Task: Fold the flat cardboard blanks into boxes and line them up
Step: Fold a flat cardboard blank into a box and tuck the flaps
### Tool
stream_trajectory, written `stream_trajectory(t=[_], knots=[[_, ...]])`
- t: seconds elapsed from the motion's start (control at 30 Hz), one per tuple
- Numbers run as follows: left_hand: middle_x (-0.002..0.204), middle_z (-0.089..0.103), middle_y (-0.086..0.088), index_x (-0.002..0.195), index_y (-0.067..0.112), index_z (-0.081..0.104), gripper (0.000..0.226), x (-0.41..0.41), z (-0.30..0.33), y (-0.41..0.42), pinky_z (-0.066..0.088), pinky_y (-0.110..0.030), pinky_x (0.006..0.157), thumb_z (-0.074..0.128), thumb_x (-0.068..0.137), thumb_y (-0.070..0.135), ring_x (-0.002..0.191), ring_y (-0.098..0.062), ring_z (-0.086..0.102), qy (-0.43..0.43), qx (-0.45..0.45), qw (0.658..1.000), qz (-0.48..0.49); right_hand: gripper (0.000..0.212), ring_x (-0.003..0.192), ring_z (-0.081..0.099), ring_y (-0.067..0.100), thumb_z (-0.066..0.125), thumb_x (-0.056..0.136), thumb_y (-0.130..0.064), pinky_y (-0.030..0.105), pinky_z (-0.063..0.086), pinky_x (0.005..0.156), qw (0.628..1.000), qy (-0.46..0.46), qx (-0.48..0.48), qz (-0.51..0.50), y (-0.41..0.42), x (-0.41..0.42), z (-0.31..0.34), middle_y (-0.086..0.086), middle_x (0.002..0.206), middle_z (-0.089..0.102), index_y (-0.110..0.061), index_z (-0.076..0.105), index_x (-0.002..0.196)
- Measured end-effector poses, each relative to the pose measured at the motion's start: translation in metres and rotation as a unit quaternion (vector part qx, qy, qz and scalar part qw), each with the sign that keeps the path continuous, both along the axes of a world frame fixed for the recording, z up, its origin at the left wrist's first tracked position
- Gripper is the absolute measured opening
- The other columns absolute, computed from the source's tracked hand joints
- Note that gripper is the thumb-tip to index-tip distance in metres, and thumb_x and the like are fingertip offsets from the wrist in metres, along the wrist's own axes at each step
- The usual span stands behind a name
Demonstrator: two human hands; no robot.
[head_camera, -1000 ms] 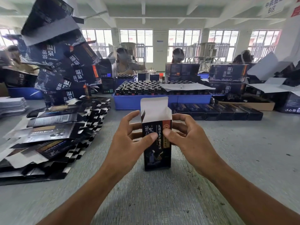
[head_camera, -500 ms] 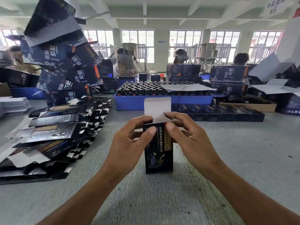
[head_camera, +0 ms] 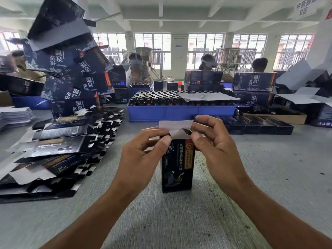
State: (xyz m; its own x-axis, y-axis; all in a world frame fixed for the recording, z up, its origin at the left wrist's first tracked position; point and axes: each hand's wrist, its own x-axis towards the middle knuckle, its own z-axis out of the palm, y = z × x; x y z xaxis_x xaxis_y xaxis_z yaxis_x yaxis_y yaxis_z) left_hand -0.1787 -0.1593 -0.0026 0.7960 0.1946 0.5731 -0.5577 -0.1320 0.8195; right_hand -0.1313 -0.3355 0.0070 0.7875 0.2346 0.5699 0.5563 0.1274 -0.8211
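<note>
While both hands (head_camera: 142, 155) pinch box (head_camera: 177, 169), crate (head_camera: 181, 112) holds bottles (head_camera: 158, 98).

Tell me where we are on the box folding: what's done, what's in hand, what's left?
Done: a row of folded boxes lies lined up behind. In hand: one upright box on the table, left hand and right hand pinching its white top flap, not yet tucked in. Left: close it, add it to the row, then work through the big stack of flat blanks at left.

Bright daylight floods in from the far windows (head_camera: 152, 49), which glare white; shadows are soft, edges bend with wide-angle distortion, distant workers slightly blurred.
</note>
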Motion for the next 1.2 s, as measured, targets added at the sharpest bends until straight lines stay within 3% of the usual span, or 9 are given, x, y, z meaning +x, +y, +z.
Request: stream_trajectory(t=[0.1,0.17,0.3,0.5,0.67,0.87,1.03,1.2], knots=[[0.108,0.074,0.003,0.102,0.031,0.075,0.018,-0.001,0.0,0.0,0.054,-0.018,0.079,0.069,0.085,0.032,0.101,-0.014,0.071,0.001,0.0,1.0,0.002,0.031,0.109,0.064,-0.006,0.058,0.094,-0.039,0.007,0.049,0.082,1.0,-0.01,-0.006,0.003,0.0,-0.003,0.002,-0.021,0.116,0.068,-0.041,0.061,0.125],[0.109,0.074,0.004,0.102,0.033,0.075,0.019,-0.001,0.0,0.001,0.055,-0.02,0.08,0.069,0.085,0.035,0.103,-0.014,0.07,0.003,0.006,1.0,0.003,0.03,0.107,0.064,-0.005,0.056,0.092,-0.045,0.007,0.049,0.082,1.0,-0.023,-0.008,-0.006,0.001,-0.005,0.003,-0.02,0.114,0.069,-0.037,0.066,0.119],[0.105,0.075,0.004,0.1,0.034,0.072,0.017,-0.001,0.0,-0.001,0.055,-0.019,0.078,0.07,0.084,0.034,0.1,-0.014,0.071,-0.001,-0.004,1.0,-0.002,0.016,0.096,0.07,0.002,0.06,0.098,-0.027,0.011,0.052,0.078,0.999,-0.026,0.006,-0.021,0.003,-0.004,0.002,-0.011,0.105,0.073,-0.025,0.071,0.11],[0.115,0.073,0.007,0.11,0.037,0.061,0.033,0.0,-0.001,0.002,0.055,-0.019,0.08,0.075,0.08,0.038,0.101,-0.014,0.071,-0.004,-0.024,1.0,0.009,0.016,0.09,0.071,0.001,0.062,0.097,-0.009,0.01,0.052,0.072,1.0,-0.021,0.013,-0.012,0.002,-0.002,0.0,-0.014,0.096,0.075,-0.017,0.072,0.107],[0.123,0.068,0.008,0.126,0.042,0.063,0.034,0.0,-0.003,0.003,0.057,-0.027,0.087,0.064,0.092,0.042,0.11,-0.016,0.068,-0.015,0.027,0.999,0.017,0.017,0.092,0.07,-0.001,0.06,0.098,-0.007,0.01,0.052,0.073,1.0,-0.024,0.007,-0.014,0.001,-0.001,-0.001,-0.018,0.1,0.074,-0.016,0.071,0.108],[0.117,0.069,0.008,0.12,0.031,0.07,0.025,0.0,-0.005,0.0,0.055,-0.02,0.083,0.058,0.098,0.031,0.111,-0.015,0.066,-0.049,0.097,0.992,0.063,0.016,0.103,0.068,0.0,0.061,0.099,-0.017,0.017,0.055,0.082,0.996,-0.049,-0.039,-0.063,0.0,0.001,-0.006,-0.016,0.111,0.072,-0.024,0.072,0.109],[0.119,0.066,0.008,0.117,0.02,0.073,0.024,0.0,-0.006,0.002,0.052,-0.012,0.074,0.062,0.095,0.022,0.109,-0.008,0.065,-0.086,0.163,0.977,0.102,0.02,0.107,0.062,-0.006,0.06,0.098,-0.031,0.008,0.049,0.083,0.979,-0.123,-0.113,-0.12,-0.003,0.005,-0.008,-0.015,0.12,0.068,-0.023,0.072,0.112],[0.114,0.064,0.022,0.125,0.048,0.056,0.04,-0.001,-0.014,0.005,0.059,-0.021,0.074,0.066,0.086,0.044,0.104,-0.006,0.067,-0.013,0.188,0.98,0.063,0.022,0.101,0.065,-0.005,0.058,0.099,-0.037,0.009,0.052,0.076,0.975,-0.124,-0.135,-0.126,-0.002,0.008,-0.014,-0.018,0.112,0.068,-0.032,0.065,0.119]])
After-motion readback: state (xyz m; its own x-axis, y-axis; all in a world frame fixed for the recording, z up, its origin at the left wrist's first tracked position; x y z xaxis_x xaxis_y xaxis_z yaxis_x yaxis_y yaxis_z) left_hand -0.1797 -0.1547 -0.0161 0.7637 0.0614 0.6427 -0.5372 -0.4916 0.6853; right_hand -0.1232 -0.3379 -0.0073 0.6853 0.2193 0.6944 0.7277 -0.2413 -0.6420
